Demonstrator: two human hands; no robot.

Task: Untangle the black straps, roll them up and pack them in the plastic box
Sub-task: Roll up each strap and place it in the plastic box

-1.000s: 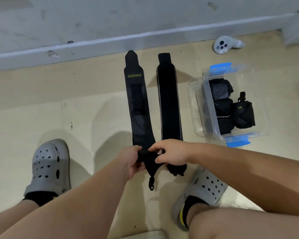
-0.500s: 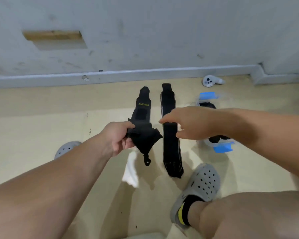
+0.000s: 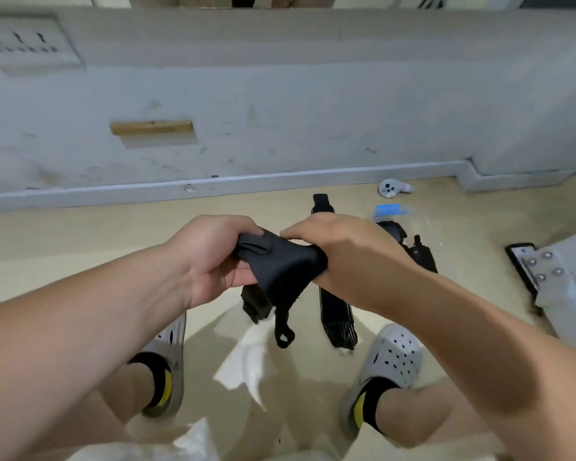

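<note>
Right hand (image 3: 343, 247) regrips strap (image 3: 280, 262), second strap (image 3: 338, 316) floored

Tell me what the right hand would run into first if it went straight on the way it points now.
The right hand points toward the person's left and grips the black strap; just past that bundle it would likely meet the left hand, which holds the strap's other side.

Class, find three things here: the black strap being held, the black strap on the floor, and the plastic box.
held strap (image 3: 280, 266): head view, on the bunched cloth.
floor strap (image 3: 337, 311): head view, on its striped near end.
plastic box (image 3: 389, 210): head view, on the blue latch at its far end.
</note>
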